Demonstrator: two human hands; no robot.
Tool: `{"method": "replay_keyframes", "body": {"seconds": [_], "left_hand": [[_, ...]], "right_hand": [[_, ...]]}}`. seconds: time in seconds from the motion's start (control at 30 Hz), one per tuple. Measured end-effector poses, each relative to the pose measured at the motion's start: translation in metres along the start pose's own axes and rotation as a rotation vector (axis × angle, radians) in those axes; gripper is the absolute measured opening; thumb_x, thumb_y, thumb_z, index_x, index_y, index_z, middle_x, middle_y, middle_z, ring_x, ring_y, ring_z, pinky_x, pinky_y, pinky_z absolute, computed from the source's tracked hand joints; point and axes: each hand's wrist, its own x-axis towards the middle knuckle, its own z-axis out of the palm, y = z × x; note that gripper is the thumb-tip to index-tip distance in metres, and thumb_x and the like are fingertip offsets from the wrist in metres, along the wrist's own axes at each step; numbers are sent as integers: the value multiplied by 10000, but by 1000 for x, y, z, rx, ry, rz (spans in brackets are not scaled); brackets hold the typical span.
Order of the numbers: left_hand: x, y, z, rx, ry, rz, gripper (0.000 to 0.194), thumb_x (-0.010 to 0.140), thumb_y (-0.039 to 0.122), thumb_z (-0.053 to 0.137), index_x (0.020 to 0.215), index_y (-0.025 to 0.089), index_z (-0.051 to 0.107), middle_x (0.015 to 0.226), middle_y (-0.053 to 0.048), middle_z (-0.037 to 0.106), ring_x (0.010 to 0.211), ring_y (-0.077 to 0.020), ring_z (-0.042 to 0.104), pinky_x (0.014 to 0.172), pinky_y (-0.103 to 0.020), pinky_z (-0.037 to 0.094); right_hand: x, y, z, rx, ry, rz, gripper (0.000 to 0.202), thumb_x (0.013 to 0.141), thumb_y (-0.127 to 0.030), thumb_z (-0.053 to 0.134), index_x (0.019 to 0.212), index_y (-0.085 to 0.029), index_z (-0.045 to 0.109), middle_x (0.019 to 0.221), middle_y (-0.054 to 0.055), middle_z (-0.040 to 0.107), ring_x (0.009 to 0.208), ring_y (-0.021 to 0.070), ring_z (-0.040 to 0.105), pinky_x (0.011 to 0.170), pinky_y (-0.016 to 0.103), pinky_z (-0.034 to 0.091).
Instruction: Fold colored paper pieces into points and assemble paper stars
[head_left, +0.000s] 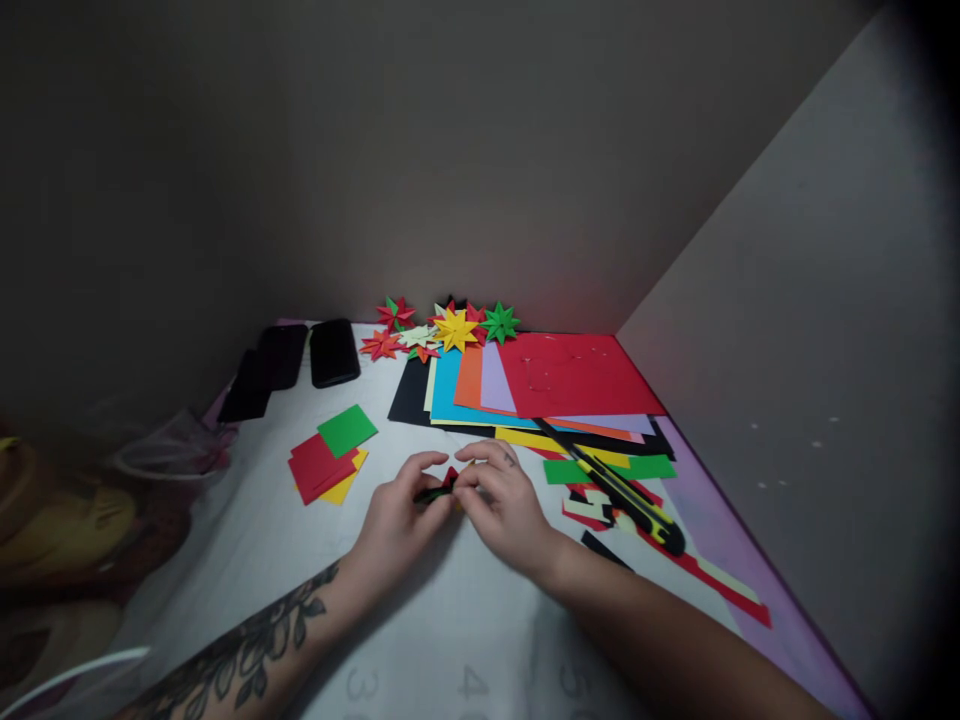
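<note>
Between my two hands is a small folded paper piece (450, 478) with red, black and yellow parts showing. My left hand (409, 505) pinches its left side between thumb and fingers. From the other side my right hand (506, 505) closes on it with thumb and fingertips, which hide much of the piece. To the left of my hands lie a green paper square (347, 430), a red paper square (319, 468) and a yellow paper square (346, 478), overlapping on the white table cover (285, 570).
Several folded paper stars (454, 329) sit at the back by the wall. Coloured sheets (577, 375) lie fanned behind my hands. A black-and-yellow utility knife (630, 500) rests on paper scraps (720, 580) at right. Dark phone-like objects (334, 353) are at back left.
</note>
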Motion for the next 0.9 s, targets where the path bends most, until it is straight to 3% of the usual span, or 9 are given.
{"method": "replay_keyframes", "body": {"seconds": [0.17,0.23,0.37,0.57,0.67,0.77,0.9], "left_hand": [[3,1,2,-81,-3,-54,334,738,240,587,1061,211,504,737,10,660,681,-146,624,617,-230,449],[5,2,2,-171,-22,-99,361,734,241,591,1074,200,478,726,7,655,668,-149,628,616,-243,459],[9,2,2,-268,-77,-168,452,706,229,623,1115,186,436,709,9,637,655,-150,626,607,-249,463],[12,4,-1,-209,-202,-178,458,676,196,628,1103,171,463,581,52,564,549,-125,566,517,-217,411],[13,4,-2,-237,-221,-198,442,666,201,641,1075,169,475,609,33,600,564,-135,584,514,-219,409],[15,3,-2,-334,-129,-263,421,672,241,658,1035,165,459,657,10,635,590,-144,607,547,-236,435],[17,2,-3,-339,-31,-295,392,656,263,679,975,165,475,672,12,624,588,-138,600,556,-238,442]], "right_hand": [[0,1,6,167,13,229,111,741,-105,537,685,-199,557,960,48,529,961,190,529,794,320,444],[1,4,9,347,34,391,100,719,-133,569,767,-213,533,874,17,537,824,160,560,678,276,465],[1,8,12,636,16,616,312,704,-162,583,943,-254,405,652,-80,500,496,90,482,460,195,391],[1,5,5,516,-127,553,274,706,-129,554,941,-239,464,670,-60,547,559,101,526,491,198,402],[2,5,4,568,-108,566,258,727,-162,558,960,-235,474,704,-42,573,599,113,558,535,223,438],[3,7,7,631,-8,537,334,702,-179,610,990,-234,451,845,-7,594,749,130,592,640,250,475],[2,10,11,601,-6,559,327,711,-173,599,992,-235,445,732,-44,552,612,109,560,550,226,455]]}}
